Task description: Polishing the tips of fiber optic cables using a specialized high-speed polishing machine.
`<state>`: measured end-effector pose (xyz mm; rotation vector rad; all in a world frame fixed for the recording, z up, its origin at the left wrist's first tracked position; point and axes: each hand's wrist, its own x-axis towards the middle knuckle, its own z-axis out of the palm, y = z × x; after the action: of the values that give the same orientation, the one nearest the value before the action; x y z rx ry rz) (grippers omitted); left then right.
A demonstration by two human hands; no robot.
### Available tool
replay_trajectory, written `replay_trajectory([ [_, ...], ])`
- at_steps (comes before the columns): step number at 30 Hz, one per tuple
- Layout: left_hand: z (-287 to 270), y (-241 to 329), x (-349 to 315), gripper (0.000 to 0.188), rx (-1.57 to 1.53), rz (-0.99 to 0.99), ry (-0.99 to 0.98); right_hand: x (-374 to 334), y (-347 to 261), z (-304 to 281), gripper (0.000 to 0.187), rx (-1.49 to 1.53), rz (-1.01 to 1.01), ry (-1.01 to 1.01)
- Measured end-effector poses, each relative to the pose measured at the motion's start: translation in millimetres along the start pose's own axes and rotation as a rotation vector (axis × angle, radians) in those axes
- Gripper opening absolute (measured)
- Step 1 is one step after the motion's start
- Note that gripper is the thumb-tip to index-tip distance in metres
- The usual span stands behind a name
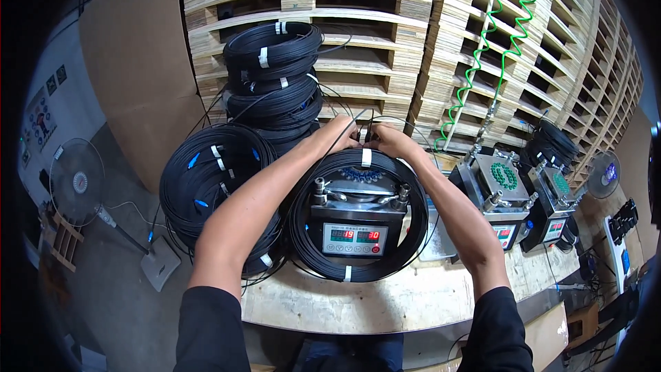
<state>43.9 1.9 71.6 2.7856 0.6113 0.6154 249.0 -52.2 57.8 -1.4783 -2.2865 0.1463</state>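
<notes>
Black coiled cable ring (358,272) around grey metal winding machine (356,224); left hand (339,132) and right hand (387,140), arms outstretched, fingers pinched shut on its far edge.

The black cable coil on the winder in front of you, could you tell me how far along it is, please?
Done: the black cable coil is fully wound around the winding machine, with white ties at front and back; finished coils are stacked to the left. In hand: the left hand and right hand meet at the coil's far edge, handling the cable end. Left: the coil is not yet off the machine.
</notes>
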Motion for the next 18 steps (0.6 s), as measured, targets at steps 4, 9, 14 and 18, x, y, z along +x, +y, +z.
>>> replay_trajectory([
  [4, 7.5, -10.2, 5.6, 0.024, 0.058, 0.138, 0.102, 0.8, -15.0, -7.0, 0.037, 0.002, 0.076, 0.027],
  [9, 2.8, -6.4, 1.3, 0.020, 0.014, 0.140, 0.071, -13.6, -29.3, -25.1, 0.028, -0.066, 0.097, 0.021],
  [14, 1.5, -10.5, -6.0, 0.023, -0.038, 0.069, 0.063, -39.1, -50.0, -29.0, 0.019, -0.051, 0.221, 0.212],
  [18, 1.7, 1.5, -4.9, 0.022, -0.414, -0.148, 0.143, -51.2, -42.6, -22.5, 0.021, -0.095, 0.265, 0.271],
])
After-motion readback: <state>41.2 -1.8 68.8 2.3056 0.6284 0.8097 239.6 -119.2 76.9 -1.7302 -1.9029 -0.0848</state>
